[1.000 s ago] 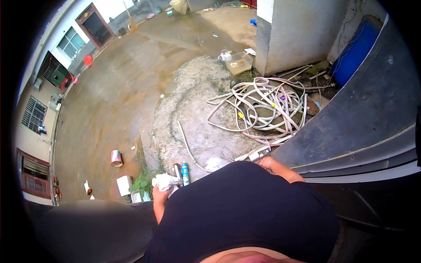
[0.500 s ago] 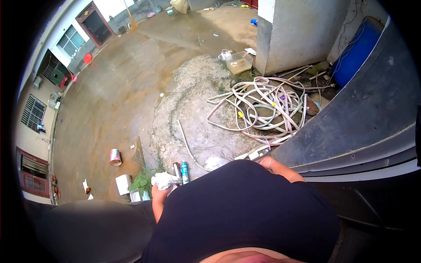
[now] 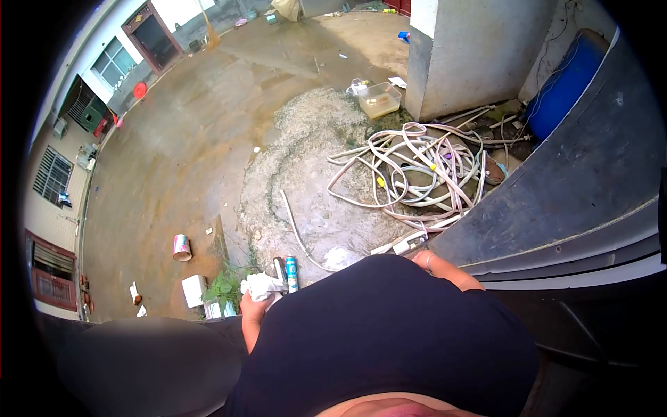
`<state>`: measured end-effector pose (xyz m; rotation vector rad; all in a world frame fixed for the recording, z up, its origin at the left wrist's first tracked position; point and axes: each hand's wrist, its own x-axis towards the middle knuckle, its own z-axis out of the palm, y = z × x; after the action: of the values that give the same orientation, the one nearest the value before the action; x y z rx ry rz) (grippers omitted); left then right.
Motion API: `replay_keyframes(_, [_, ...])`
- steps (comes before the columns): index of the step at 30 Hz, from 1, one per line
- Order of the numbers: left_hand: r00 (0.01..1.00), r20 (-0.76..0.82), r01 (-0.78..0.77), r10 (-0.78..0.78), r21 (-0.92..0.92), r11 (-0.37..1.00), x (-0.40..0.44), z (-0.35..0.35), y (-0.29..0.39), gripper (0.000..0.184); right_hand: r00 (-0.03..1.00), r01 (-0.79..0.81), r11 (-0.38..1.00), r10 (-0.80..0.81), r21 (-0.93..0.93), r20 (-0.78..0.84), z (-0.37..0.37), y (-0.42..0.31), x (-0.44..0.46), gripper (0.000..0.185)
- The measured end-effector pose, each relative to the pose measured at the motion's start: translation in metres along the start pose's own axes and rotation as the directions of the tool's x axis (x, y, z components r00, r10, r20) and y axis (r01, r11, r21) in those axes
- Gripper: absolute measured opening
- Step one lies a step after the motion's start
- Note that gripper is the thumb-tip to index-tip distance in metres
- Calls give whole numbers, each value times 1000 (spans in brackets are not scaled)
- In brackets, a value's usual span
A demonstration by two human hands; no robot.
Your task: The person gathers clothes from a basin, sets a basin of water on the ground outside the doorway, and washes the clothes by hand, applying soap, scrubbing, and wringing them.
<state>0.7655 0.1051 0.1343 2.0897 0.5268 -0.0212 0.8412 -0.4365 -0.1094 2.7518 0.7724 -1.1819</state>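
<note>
My left hand (image 3: 253, 306) is closed on a crumpled white cloth (image 3: 261, 285), low at the left of my body. Just right of the cloth stand a blue spray can (image 3: 292, 274) and a dark can (image 3: 279, 268). On the other side, my right hand (image 3: 421, 260), with a bracelet at the wrist, is beside the dark curved panel (image 3: 528, 208). My dark top covers part of this hand, and its fingers cannot be made out. A white fitting (image 3: 410, 241) lies close by, just beyond it.
A tangled heap of flat hose (image 3: 424, 174) lies by the pillar (image 3: 479, 62). Behind the panel leans a blue barrel (image 3: 566, 83). A clear plastic tub (image 3: 380, 101) holds murky liquid. On the wet yard floor (image 3: 167, 174) are a paper-wrapped tin (image 3: 182, 247) and a white box (image 3: 194, 291).
</note>
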Motion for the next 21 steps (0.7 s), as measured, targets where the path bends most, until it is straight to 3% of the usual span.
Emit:
replay_keyframes(3, [1000,12,-9,9,-68,998,0,2,-3,46,999,20,1000,-19,22,-36,5,2,4,30])
replay_keyframes(5, [1000,6,-19,20,-116,993,2,3,-8,46,991,-71,984,51,163,125,-3,2,1,34])
replay_keyframes(8, [1000,12,-15,17,-131,991,1,4,-10,45,986,-114,968,83,223,146,-39,-13,-32,34])
replay_keyframes(12, [1000,18,11,-9,-123,992,0,5,-8,45,992,45,999,-47,25,118,-8,3,-5,35])
replay_keyframes(14, [1000,19,-1,3,-116,993,2,6,-13,45,980,-149,969,118,194,163,-21,-4,-15,32])
replay_keyframes(15, [1000,19,-1,3,-115,993,2,6,-11,45,980,-149,969,117,195,163,-24,-5,-20,32])
replay_keyframes(17, [1000,15,-9,11,-108,994,-1,6,-6,45,993,-16,1000,18,-20,116,-29,-7,-28,32])
replay_keyframes(21, [999,27,-18,20,-86,996,-3,5,0,45,986,-101,984,80,143,146,-33,-7,-31,33])
